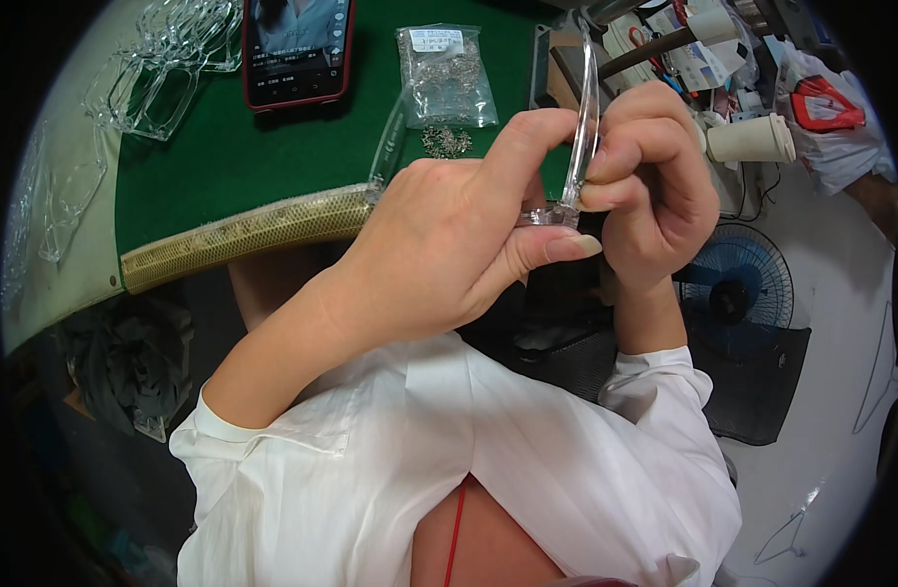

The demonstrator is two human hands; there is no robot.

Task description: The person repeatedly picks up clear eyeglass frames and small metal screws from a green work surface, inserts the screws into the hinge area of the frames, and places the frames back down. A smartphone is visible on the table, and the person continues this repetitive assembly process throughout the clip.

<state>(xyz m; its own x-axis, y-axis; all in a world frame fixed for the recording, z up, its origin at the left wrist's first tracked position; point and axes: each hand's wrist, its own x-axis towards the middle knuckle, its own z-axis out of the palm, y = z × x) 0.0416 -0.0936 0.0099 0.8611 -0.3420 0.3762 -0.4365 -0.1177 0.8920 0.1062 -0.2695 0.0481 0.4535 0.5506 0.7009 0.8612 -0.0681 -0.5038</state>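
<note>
Both of my hands are on a pair of clear plastic eyeglasses, held up over the near edge of the bench. My left hand pinches the frame near the hinge corner between thumb and fingers. One clear temple arm rises from that corner, and my right hand grips its lower end with curled fingers. Another clear temple arm sticks out beyond my left hand, which hides most of the frame front. Behind my left hand, a small heap of tiny metal parts lies on the green bench top.
A clear bag of small metal parts and a red-cased phone lie farther back. Several clear frames pile up at the left. Gold mesh covers the bench edge. A blue fan and a white cylinder are at the right.
</note>
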